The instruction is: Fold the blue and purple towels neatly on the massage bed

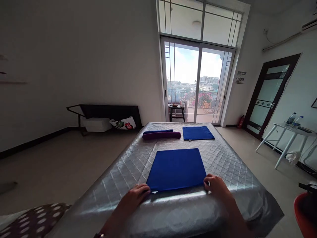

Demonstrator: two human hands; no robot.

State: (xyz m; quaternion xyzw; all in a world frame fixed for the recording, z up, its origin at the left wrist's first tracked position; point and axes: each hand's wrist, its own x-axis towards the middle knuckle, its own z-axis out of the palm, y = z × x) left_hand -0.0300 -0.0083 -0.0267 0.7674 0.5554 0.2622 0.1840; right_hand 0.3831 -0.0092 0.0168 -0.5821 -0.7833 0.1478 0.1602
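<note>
Since the near blue cloth [177, 169] looks thin and lies flat, I think it is light and soft, and would bend easily. It is on the near half of the silver cover [123, 178], around the middle from side to side. The left hand [137, 195] is at its near left corner, fingers touching the edge, but the thumb is hidden, so I can't tell if it is pinching. The right hand [216, 185] is at the near right corner, and its thumb and finger look pinched together on the cloth.

The silver cover is shiny and may be slippery, so the cloth could slide with a small tug. It would not break, but it could crease. The two near corners look like good places to hold, with a gentle pinch. On the far part of the silver cover lie a purple roll [160, 135], to the left, and another blue cloth [198, 133], to the right.
</note>
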